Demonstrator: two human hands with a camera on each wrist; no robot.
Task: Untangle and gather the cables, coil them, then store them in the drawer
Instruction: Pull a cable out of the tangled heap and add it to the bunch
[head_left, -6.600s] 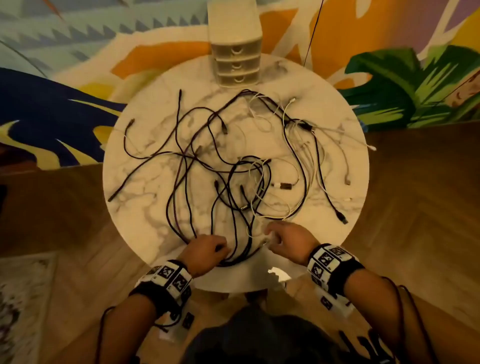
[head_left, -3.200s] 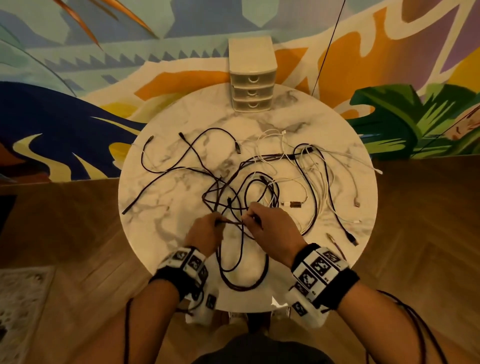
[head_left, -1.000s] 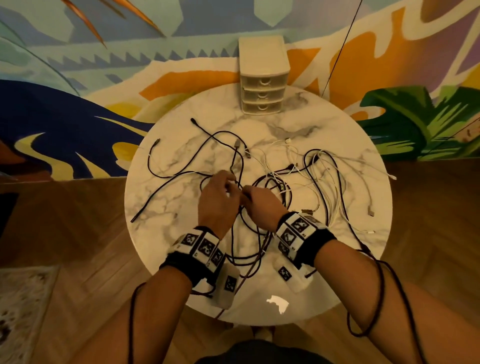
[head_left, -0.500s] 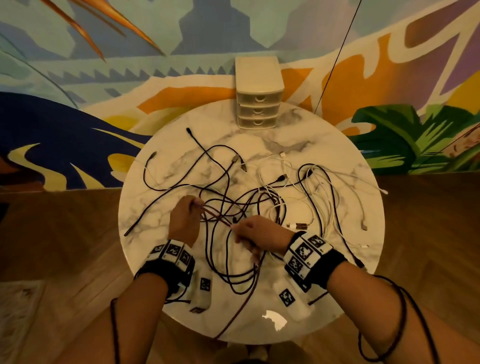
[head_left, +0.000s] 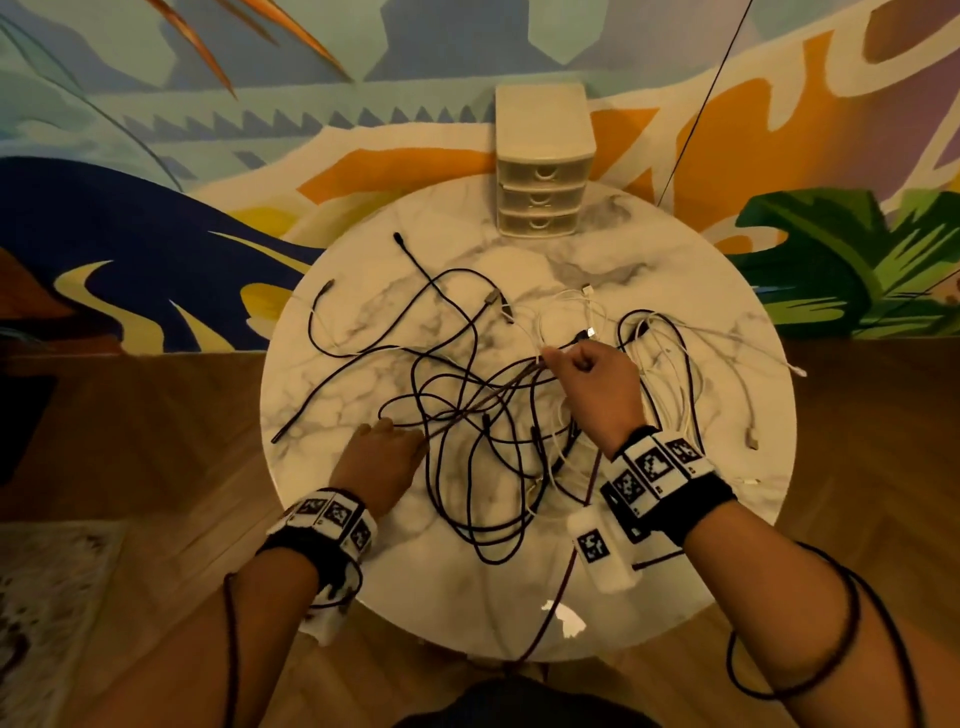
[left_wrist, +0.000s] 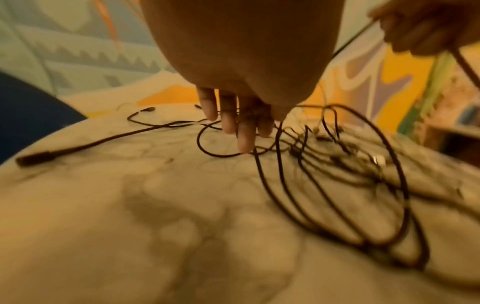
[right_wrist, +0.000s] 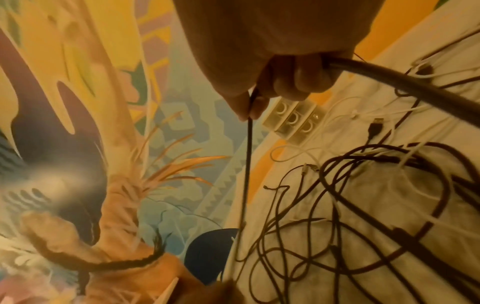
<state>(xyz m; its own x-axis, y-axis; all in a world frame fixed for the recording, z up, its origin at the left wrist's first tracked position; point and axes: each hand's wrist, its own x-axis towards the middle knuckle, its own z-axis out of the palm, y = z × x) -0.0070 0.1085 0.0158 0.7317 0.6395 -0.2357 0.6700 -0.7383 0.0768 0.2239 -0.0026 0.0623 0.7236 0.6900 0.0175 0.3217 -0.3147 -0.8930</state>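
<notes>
Pulling one cable free of the tangle

The right hand (head_left: 597, 382) pinches a dark cable (head_left: 493, 400) above the tangle (head_left: 483, 415) at mid-table (head_left: 363, 545), well short of the drawers (head_left: 540, 192); the left hand (head_left: 379, 457), fingers straight, pins the tangle's near-left edge. Pulling harder could cinch a knot or drag the white cables (head_left: 670, 374) along.

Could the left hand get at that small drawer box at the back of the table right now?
Probably yes: the left hand lies open, holding nothing, and only flat loose cables lie between it and the drawer box.
</notes>
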